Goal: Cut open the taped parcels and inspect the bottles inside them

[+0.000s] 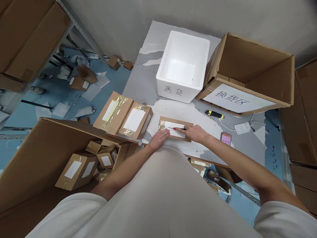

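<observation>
A small flat cardboard box (170, 119) with a white label (177, 134) and clear tape on its left end lies on the table in front of me. My left hand (159, 139) rests flat on the box's near left edge, fingers stretched out. In my right hand (195, 133) is a slim red-and-black tool (175, 128) with a thin point, its exact kind too small to tell. The index finger lies along the tool. Its point is over the label and points left; whether it touches the surface I cannot tell.
Two taped boxes (135, 119) stand at the left. Behind are a white foam box (182, 89) and a large open carton (268, 89). A black-and-yellow-green tool (214, 114) and a phone (226, 138) lie at the right. A big carton (22, 158) holds parcels below left.
</observation>
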`<state>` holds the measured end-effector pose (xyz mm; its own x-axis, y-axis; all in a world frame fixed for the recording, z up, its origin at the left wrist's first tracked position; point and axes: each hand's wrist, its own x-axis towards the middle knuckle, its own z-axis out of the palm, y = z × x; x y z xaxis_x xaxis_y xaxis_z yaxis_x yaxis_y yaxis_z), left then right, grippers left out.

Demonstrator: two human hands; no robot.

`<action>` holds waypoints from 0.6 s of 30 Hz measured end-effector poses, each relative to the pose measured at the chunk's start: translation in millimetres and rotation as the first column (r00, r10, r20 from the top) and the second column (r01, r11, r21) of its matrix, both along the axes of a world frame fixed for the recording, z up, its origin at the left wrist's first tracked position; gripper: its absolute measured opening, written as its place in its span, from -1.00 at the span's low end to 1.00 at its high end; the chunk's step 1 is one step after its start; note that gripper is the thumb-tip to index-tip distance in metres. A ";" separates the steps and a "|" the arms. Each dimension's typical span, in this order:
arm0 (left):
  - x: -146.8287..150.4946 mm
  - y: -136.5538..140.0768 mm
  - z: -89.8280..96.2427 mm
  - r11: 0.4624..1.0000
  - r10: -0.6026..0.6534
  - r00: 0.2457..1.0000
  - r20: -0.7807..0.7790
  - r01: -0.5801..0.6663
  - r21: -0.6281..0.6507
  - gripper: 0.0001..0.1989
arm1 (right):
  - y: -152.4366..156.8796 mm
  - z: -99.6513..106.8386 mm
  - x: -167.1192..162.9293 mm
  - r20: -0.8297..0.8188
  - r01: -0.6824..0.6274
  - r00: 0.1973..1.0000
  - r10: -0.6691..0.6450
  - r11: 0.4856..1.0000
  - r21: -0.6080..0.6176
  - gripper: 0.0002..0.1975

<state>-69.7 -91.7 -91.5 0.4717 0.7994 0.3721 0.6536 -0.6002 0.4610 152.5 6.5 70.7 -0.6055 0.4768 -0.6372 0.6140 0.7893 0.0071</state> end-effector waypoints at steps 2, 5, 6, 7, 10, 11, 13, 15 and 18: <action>-0.1 -0.4 1.2 1.000 0.003 1.000 -0.012 -0.003 -0.021 -0.52 | -4.0 2.2 21.4 0.000 0.021 1.000 -0.021 1.000 0.016 -0.29; 0.1 -0.8 2.1 0.997 0.006 1.000 -0.021 -0.007 -0.073 -0.51 | -12.8 7.6 65.7 0.044 0.092 0.995 -0.094 0.994 0.058 -0.25; 0.2 -0.8 2.2 0.996 0.011 1.000 -0.022 -0.013 -0.091 -0.51 | -16.9 9.6 81.1 0.060 0.114 0.991 -0.118 0.991 0.070 -0.22; 0.3 -0.7 2.4 0.995 0.017 1.000 -0.023 -0.020 -0.102 -0.51 | -21.6 11.6 95.6 0.070 0.134 0.988 -0.139 0.988 0.082 -0.18; 0.3 0.3 4.8 0.992 0.028 0.999 -0.030 -0.032 -0.120 -0.51 | -38.5 15.1 130.1 0.050 0.190 0.979 -0.198 0.973 0.129 -0.12; 0.2 0.7 6.9 0.992 0.026 0.999 -0.032 -0.029 -0.125 -0.52 | -45.0 14.8 138.4 0.029 0.221 0.973 -0.228 0.964 0.147 -0.13; -0.1 1.4 13.6 0.991 0.018 0.999 -0.044 -0.024 -0.133 -0.54 | -58.9 9.9 150.8 -0.056 0.336 0.942 -0.332 0.926 0.170 -0.21; 0.0 2.9 24.1 0.989 0.012 0.997 -0.081 -0.024 -0.143 -0.60 | -73.7 -2.1 157.1 -0.231 0.526 0.839 -0.493 0.842 0.118 -0.36; 2.1 10.7 43.2 0.985 0.027 0.986 -0.166 -0.054 -0.164 -0.60 | -94.6 -32.2 152.4 -0.477 0.769 0.463 -0.747 0.606 -0.204 -0.46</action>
